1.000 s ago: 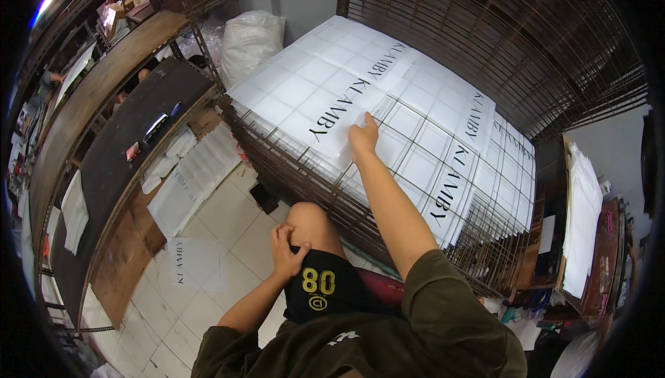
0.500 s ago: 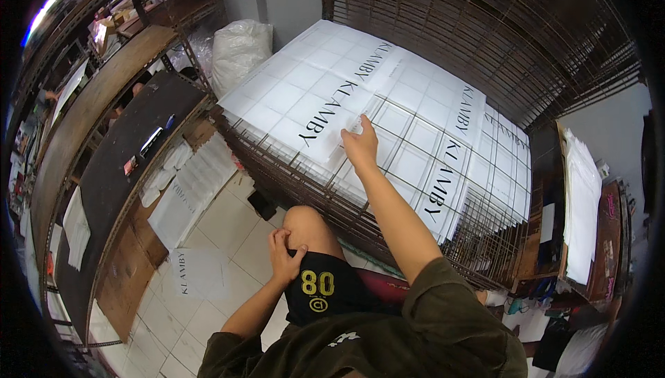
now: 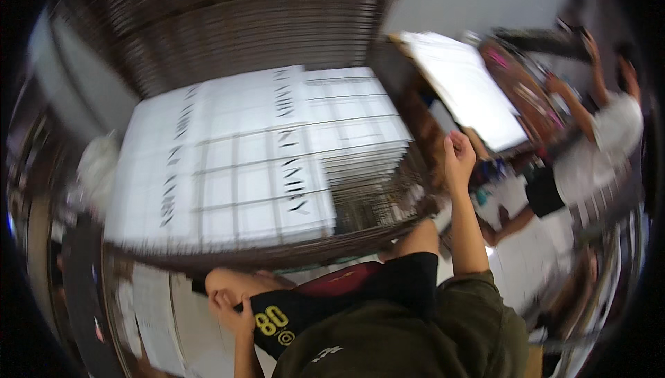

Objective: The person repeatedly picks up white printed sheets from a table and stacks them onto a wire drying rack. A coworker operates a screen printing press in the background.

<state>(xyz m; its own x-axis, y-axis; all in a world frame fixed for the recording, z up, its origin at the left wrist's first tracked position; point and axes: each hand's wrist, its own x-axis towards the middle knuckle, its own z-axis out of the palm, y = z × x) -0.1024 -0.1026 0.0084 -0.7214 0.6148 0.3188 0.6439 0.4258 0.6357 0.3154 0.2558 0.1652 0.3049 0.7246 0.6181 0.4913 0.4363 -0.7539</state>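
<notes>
My left hand (image 3: 234, 314) rests on my left thigh by the hem of my black shorts (image 3: 332, 288), thumb apart from the bent fingers. My right hand (image 3: 459, 161) is raised right of the wire rack stack (image 3: 370, 194), below the edge of a pile of white sheets (image 3: 460, 90). Its fingers are curled in, and I see nothing in them. White printed sheets (image 3: 235, 218) with dark lettering lie over the stacked wire racks, whose grid lines cross the nearer and right ones. Both hands are apart from these sheets. The picture is smeared by motion.
Another person (image 3: 603, 135) in a light top and dark shorts works at a brown bench (image 3: 519, 83) on the right. Tall wire racks (image 3: 249, 11) stand behind the sheets. A pale plastic sack (image 3: 100, 166) and a dark shelf (image 3: 83, 295) are at left.
My view has swung to the right, bringing the other person into sight. My right hand has left the printed sheets and moved right, its fingers now curled. My left hand stays on my thigh.
</notes>
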